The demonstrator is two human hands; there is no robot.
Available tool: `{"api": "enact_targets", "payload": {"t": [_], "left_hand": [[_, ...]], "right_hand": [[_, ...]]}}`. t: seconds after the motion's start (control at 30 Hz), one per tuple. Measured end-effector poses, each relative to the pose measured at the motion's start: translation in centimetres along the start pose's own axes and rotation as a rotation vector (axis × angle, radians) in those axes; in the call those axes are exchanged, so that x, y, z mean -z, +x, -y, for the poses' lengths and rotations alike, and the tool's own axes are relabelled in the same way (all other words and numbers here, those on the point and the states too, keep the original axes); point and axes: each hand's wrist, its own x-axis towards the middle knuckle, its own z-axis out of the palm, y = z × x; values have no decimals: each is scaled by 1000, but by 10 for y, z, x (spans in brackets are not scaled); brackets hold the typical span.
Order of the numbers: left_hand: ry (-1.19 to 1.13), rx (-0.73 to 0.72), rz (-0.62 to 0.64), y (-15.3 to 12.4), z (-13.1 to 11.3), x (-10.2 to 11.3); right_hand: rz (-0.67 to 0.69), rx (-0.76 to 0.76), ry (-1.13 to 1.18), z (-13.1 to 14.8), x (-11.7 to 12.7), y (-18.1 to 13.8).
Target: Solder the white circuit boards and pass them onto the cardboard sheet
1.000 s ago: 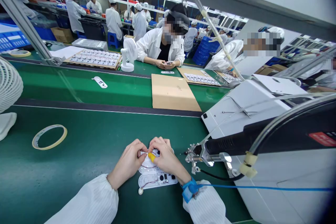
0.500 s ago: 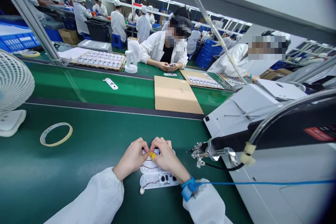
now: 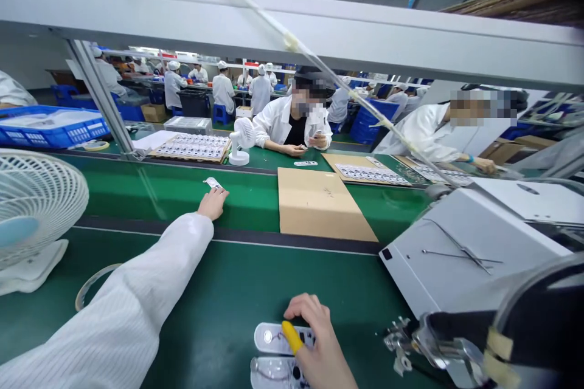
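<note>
My left hand (image 3: 212,203) is stretched far out over the green conveyor belt (image 3: 173,194), fingers closed around the near end of a small white oblong part (image 3: 212,183). Close to me, my right hand (image 3: 319,349) rests on an opened white device housing (image 3: 274,352) on the green bench mat. Its forefinger wears a yellow finger cot (image 3: 291,337) and its fingers press down on the housing. Two halves of the housing lie side by side, partly hidden under the hand.
A white desk fan (image 3: 31,206) stands at the left, a tape ring (image 3: 91,284) beside my sleeve. A cardboard sheet (image 3: 319,203) lies on the belt. A white machine (image 3: 474,243) and a hanging screwdriver tool (image 3: 438,343) fill the right. People in white coats work across the belt.
My left hand left the housing and reached forward to the white part on the belt. The view tilted upward. My right hand stayed on the housing.
</note>
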Motion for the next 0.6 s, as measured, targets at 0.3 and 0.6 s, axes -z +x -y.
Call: {"api": "enact_targets", "payload": {"t": [0.3,0.6], "left_hand": [[167,-284,231,67,39,8],[59,-441,163,25,21,6]], "right_hand": [[84,-30,-65,-22,7,3],[18,58,-22,1,5,-10]]}}
